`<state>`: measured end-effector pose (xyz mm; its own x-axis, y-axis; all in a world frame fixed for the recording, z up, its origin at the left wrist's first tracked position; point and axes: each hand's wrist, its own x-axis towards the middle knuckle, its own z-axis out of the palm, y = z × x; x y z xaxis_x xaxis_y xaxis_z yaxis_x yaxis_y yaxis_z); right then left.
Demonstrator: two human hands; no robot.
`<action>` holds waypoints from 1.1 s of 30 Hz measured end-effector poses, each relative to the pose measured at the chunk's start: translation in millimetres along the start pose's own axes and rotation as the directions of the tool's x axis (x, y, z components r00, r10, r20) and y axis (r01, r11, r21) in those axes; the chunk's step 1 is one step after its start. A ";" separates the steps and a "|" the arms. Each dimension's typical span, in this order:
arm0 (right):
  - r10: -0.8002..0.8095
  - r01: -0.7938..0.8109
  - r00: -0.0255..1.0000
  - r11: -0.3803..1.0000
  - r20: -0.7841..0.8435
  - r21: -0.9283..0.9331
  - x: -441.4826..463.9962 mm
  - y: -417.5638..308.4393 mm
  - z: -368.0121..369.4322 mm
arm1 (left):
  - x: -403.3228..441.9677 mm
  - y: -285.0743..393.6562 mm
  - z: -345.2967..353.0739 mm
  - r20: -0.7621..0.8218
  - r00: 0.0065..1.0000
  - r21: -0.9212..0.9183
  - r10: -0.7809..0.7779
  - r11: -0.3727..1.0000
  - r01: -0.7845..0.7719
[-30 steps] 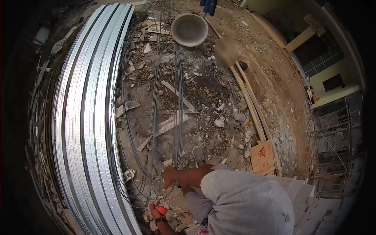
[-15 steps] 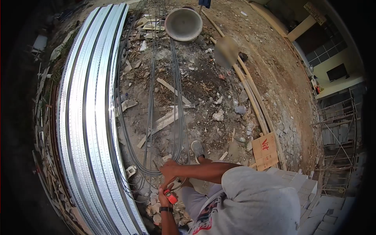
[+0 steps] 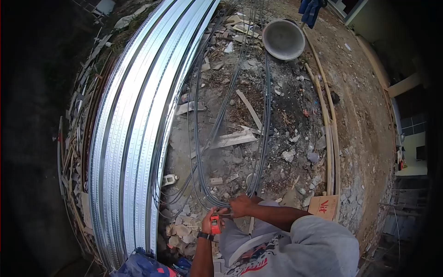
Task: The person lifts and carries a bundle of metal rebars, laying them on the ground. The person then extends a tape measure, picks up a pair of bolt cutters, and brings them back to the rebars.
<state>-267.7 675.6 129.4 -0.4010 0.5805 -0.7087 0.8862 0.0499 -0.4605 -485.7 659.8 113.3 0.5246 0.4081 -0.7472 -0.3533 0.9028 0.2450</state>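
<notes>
In my left hand (image 3: 207, 222), which wears a dark wristband, is a red tape measure (image 3: 215, 225). The fingers are closed around it, close beside the bent end of the thin steel rods (image 3: 215, 201). My right hand (image 3: 241, 206) is closed on that looped bundle, just right of the left hand. From there the rods run away from me over the ground in long, narrow loops. What lies inside the right fingers is partly hidden.
Long shiny metal sheets (image 3: 138, 138) lie on the left. A round grey basin (image 3: 284, 40) stands at the far end. Wooden poles (image 3: 328, 138) and a cardboard box (image 3: 323, 207) are on the right. Rubble and wood scraps (image 3: 233, 139) cover the ground. Blue fabric (image 3: 144, 266) shows at bottom left.
The view has swung, shifting the scene rightward. Both hands stay close together at the rod ends, and the tape measure is still in the left hand. More blue fabric shows at the bottom.
</notes>
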 end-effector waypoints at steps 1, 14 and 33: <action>0.014 -0.014 1.000 1.000 -0.001 0.018 3.6 -2.1 0.0 | 7.5 0.5 -13.1 0.006 1.000 -0.088 0.012 0.996 -0.011; 0.092 -0.092 0.996 0.988 -0.010 -0.121 15.2 -14.7 5.0 | 13.7 -7.0 -38.0 -0.027 0.999 -0.261 0.036 0.965 -0.042; 0.014 -0.056 0.931 0.993 -0.365 -0.105 -143.2 15.5 -36.3 | 1.3 -46.6 74.9 0.267 0.962 -0.283 0.056 0.959 0.023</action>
<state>-188.1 622.7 243.2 -0.2760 0.8378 -0.4711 0.9269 0.1022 -0.3612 -410.6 628.5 147.1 0.6919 0.4794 -0.5398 -0.5461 0.8366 0.0431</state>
